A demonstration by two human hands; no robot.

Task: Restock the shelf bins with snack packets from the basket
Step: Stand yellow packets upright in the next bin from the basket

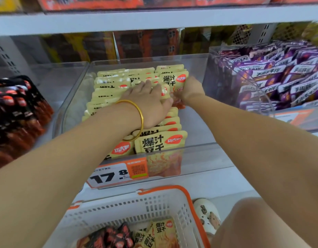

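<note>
**Yellow packets: seat the new one square in the row**

Yellow packets (135,104) stand in rows inside the clear bin (195,154), filling its left and middle; the right side of the floor is bare. The left hand (147,102) lies flat and spread on the row tops, pressing them back. The right hand (191,90) is closed on one packet (173,80) at the rear right, upright, label facing out.

Best practice, as I judge it: keep the left palm holding the row so nothing topples, slide the held packet straight down against its neighbours, label forward like the front ones, then let go only once it stands by itself.

More yellow packets (161,231) and some dark ones (110,237) wait in the basket (190,199) below.
</note>
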